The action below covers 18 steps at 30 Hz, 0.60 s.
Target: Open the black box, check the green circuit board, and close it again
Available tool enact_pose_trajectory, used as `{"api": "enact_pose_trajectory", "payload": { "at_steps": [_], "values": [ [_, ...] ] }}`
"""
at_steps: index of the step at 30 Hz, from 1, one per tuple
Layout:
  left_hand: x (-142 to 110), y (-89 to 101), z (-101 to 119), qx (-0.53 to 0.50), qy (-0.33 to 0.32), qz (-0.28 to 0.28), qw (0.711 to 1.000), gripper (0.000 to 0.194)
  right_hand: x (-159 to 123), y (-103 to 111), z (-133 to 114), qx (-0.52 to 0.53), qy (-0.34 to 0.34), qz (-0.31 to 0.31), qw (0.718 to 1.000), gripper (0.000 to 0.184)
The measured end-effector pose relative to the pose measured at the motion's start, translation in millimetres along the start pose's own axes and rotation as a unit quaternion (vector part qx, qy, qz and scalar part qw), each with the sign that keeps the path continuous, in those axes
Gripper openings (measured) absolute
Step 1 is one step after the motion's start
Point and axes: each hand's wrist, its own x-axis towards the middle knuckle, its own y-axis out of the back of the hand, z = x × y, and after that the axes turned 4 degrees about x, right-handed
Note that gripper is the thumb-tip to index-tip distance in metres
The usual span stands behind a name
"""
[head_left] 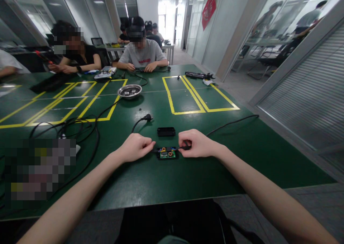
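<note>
Between my hands lies a small black case with a green circuit board [167,153] in it; copper-coloured ring coils show on the board. My left hand [137,147] is closed on the black cable at the case's left end. At the right end, my right hand [195,143] has its fingers curled round the other black cable [185,148]. Just beyond the case rests a black case cover [166,131], its hollow side up. A black plug [147,117] on a cord lies past my left hand.
A metal bowl [129,91] holding small metal parts stands farther back. Coiled black cables [77,125] and a blurred-out object [40,168] are at the left. Yellow tape [188,112] marks the green table. A black tripod-like object [199,75] lies at the far edge. Co-workers sit opposite.
</note>
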Motion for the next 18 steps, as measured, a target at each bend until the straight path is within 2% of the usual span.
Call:
{"api": "enact_pose_trajectory", "payload": {
  "at_steps": [18],
  "values": [
    [-0.3,-2.0,1.1,0.004,0.006,-0.017,1.000,0.048,0.0,-0.7,-2.4,0.011,-0.009,-0.020,1.000,0.020]
  ]
}}
